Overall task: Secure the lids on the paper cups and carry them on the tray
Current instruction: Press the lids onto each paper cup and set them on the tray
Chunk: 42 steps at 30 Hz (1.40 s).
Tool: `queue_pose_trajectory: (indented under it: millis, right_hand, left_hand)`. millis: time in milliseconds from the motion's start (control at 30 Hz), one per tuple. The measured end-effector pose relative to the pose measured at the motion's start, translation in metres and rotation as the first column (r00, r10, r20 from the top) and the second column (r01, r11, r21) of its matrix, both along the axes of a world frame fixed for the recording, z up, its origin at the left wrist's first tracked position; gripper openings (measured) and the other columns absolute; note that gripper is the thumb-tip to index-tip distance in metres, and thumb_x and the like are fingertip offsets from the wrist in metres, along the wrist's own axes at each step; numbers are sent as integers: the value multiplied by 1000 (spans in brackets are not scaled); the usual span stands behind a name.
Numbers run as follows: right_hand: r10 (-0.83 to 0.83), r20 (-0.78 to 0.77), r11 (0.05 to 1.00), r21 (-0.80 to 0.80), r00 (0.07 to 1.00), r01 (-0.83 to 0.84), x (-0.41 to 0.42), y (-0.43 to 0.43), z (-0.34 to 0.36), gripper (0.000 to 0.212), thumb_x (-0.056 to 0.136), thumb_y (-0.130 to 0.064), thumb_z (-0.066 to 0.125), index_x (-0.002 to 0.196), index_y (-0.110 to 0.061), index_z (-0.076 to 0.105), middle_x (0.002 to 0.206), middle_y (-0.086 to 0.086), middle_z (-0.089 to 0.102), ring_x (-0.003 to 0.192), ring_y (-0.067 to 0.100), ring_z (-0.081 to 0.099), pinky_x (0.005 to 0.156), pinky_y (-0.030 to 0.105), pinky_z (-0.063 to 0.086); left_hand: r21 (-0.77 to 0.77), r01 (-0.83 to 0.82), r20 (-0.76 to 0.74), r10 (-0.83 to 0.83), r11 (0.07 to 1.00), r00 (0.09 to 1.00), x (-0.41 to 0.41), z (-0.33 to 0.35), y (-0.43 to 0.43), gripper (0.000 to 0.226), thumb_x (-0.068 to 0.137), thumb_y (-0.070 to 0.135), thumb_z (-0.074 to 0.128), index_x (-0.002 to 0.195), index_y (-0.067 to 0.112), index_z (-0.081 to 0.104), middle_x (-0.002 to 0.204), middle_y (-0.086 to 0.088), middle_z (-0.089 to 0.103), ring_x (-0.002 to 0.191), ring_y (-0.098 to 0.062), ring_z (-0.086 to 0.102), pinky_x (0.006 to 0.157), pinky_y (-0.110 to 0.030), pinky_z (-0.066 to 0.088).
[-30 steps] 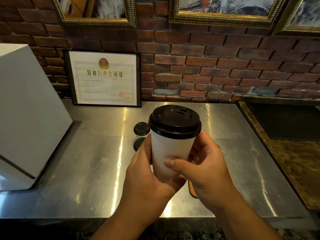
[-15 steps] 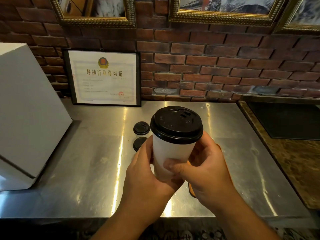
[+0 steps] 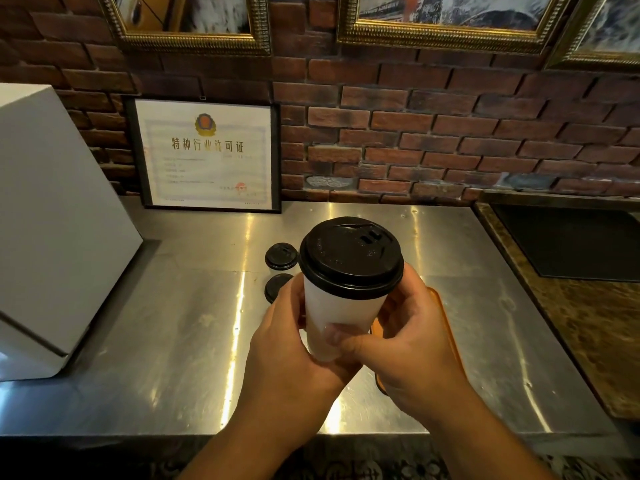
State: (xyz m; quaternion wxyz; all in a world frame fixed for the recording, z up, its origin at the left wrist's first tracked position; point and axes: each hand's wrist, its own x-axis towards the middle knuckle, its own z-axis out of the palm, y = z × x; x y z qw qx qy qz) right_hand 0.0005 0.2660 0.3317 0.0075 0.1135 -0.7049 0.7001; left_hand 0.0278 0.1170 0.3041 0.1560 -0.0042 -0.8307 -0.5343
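Both of my hands hold up a white paper cup [image 3: 337, 311] with a black lid [image 3: 351, 259] on it, above the steel counter. My left hand [image 3: 291, 344] wraps its left side from below. My right hand [image 3: 412, 337] grips the right side, with the thumb across the cup's front. An orange-brown tray [image 3: 446, 320] lies on the counter behind my right hand, mostly hidden. Two more black-lidded cups stand behind the held cup: a far one [image 3: 281, 256] and a nearer one [image 3: 277, 285] partly covered by my left hand.
A large white box [image 3: 52, 220] fills the counter's left side. A framed certificate [image 3: 207, 154] leans on the brick wall. A black mat [image 3: 571, 240] lies on the brown stone surface at the right. The steel counter [image 3: 173, 341] has its front edge near me.
The cup has turned a little in my hands, so the lid's sip opening now faces further right. My right thumb has slid lower on the cup's front.
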Motion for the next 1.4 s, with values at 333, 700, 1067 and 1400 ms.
queue_pose_trajectory:
  millis: [333,700,1067,1400]
  right_hand:
    - [-16,-19,999,-50,1000,15,1,-3,-3,89,62,8,97,131,-37,62,125,-13,74,120,10,69,88,23,61]
    - [22,-35,998,-57,999,-24,7,-16,-6,84,64,-2,92,131,-44,64,128,-11,73,123,11,68,88,21,60]
    - [-7,-36,996,-86,999,4,12,-27,-5,86,60,-8,96,134,-36,62,129,-9,72,124,14,67,91,27,62]
    - [-50,-48,997,-68,998,47,14,-30,1,86,62,2,99,126,-45,66,126,-11,73,121,13,69,89,26,62]
  left_hand:
    - [9,2,9,-3,1000,1000,0,-3,-2,90,56,75,78,132,78,30,125,52,50,120,23,48,74,10,35]
    - [-2,23,2,-23,1000,1000,4,-10,-15,90,59,71,79,134,80,29,129,50,51,123,21,49,75,10,35]
    - [6,97,15,-97,995,995,6,-8,-32,87,58,75,74,138,66,40,129,39,58,123,11,56,83,2,46]
    - [14,136,23,-136,991,990,8,-4,-35,94,61,77,77,143,67,33,131,39,57,124,13,53,79,6,41]
